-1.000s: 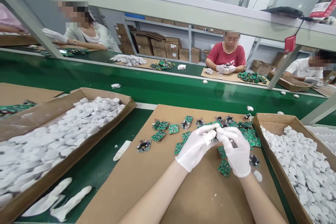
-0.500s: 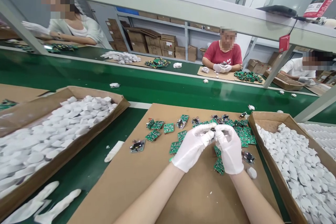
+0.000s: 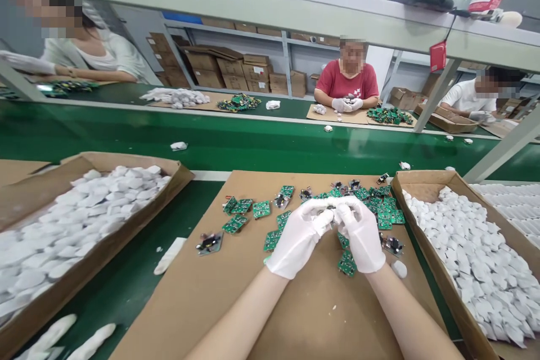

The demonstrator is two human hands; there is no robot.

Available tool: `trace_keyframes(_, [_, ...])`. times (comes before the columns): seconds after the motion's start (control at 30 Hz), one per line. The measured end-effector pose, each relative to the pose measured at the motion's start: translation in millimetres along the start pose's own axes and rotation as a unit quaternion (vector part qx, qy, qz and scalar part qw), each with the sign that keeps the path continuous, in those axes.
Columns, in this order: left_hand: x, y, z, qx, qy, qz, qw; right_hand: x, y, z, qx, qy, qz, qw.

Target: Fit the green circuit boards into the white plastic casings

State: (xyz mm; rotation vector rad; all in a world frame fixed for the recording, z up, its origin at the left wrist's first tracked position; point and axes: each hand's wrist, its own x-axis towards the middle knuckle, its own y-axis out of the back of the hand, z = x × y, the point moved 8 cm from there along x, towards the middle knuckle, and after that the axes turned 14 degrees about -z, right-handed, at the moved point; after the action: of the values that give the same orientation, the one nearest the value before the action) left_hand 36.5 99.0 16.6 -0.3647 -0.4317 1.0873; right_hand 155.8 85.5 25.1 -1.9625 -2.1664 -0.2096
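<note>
My left hand [image 3: 297,238] and my right hand [image 3: 361,236], both in white gloves, meet above the cardboard sheet [image 3: 202,306]. Their fingertips are pinched together around a small thing that the gloves almost fully hide; only a dark sliver shows. Green circuit boards [image 3: 261,210] lie scattered around and beyond the hands, some with their components up, like the board [image 3: 210,243] at the left. A denser pile of boards [image 3: 385,205] is just past my right hand. A small round whitish piece [image 3: 399,269] rests beside my right wrist.
Open cardboard boxes of white pieces flank the sheet, one left [image 3: 17,304] and one right [image 3: 411,225]. A green conveyor belt [image 3: 253,143] crosses behind, carrying a few white pieces. Gloves [image 3: 90,343] lie at lower left. Co-workers sit across the belt, beyond a metal frame [image 3: 236,5].
My view has shifted slightly, so most of the scene sits further left. Both hands stay joined at the fingertips, with the small thing between them now more covered.
</note>
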Motion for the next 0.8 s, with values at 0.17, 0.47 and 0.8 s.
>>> trace_keyframes(0.17, [-1.2, -5.0, 2.0, -0.044, 0.024, -0.010, 0.999, 0.4, 1.8, -7.2, 0.008, -0.004, -0.021, 1.000])
trace_keyframes(0.47, [-1.6, -2.1, -5.4, -0.022, 0.028, 0.001, 0.999, -0.3, 2.4, -19.7, -0.070, 0.017, 0.001, 0.997])
trace_keyframes(0.8, [-4.3, -15.1, 3.6, -0.083, 0.033, -0.017, 0.996, -7.1, 1.0, -34.5, -0.137, 0.126, 0.009, 0.983])
